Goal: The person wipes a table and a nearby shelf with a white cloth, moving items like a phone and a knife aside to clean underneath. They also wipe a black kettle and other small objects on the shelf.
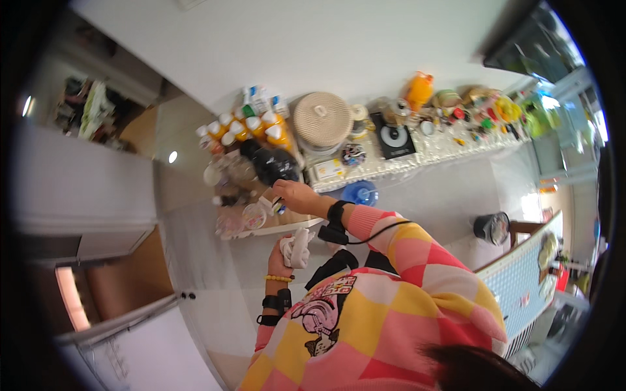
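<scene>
My left hand (279,258) grips a bunched white cloth (297,248) in front of a low table's near edge (279,228). Above that table reaches my right hand (296,195), its fingers drawn together beside a glossy black plastic bag (275,163). Whether the fingers touch the bag or pinch something small is unclear. Just below them is a small white item (266,204), blurred and partly covered. A round clear container (254,215) lies close by, left of the right hand.
Several orange bottles with white caps (254,126) crowd the table's back. To the right, a long covered surface (440,152) carries a round woven-lidded basket (323,119), a black electric hotplate (394,141) and small items. A blue water jug (360,193) and a black bin (491,228) stand on the floor.
</scene>
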Motion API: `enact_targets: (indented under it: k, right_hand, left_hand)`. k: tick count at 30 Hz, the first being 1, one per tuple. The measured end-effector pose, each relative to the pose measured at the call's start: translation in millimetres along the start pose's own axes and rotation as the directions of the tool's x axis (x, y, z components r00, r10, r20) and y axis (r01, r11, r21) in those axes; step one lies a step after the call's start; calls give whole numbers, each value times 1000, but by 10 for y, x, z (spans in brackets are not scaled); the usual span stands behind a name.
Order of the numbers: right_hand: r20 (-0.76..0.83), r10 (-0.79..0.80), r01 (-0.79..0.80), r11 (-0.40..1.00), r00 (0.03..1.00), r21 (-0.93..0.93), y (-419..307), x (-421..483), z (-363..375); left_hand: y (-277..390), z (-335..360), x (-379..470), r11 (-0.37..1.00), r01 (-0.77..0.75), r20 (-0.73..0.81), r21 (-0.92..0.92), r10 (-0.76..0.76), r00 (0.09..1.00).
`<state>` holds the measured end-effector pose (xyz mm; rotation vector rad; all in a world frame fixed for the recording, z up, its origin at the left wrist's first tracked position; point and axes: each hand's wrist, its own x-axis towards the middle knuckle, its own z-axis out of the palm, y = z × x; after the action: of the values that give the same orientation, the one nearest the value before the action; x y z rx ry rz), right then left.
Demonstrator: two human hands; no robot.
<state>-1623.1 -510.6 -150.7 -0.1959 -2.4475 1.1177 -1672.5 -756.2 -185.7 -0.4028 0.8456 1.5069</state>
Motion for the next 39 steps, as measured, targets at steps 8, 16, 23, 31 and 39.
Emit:
enact_targets:
  k: [8, 16, 23, 31, 39]
  right_hand:
    - [-409, 529, -516, 843, 744, 152, -44, -1567, -1675]
    - [-765, 643, -812, 470, 45, 347, 470, -4053, -2991]
    - [-886, 276, -894, 148, -373, 423, 811, -6343, -4094]
    - [-861, 91, -861, -158, -500, 483, 967, -8173, -5149]
    - [-650, 462, -780, -174, -604, 601, 1456, -7966, -4002]
  left_hand:
    - [-130, 892, 681, 888, 435, 338, 150, -460, 821]
    - [-864, 1759, 1422, 855, 380, -21, 352, -399, 917]
    - [-1773, 2864, 1861, 749, 363, -38, 555, -412, 910]
    - [-2505, 3798, 1982, 680, 442, -122, 585, -465, 877]
    - [-2610, 3888, 1929, 653, 313, -76, 690, -365, 928]
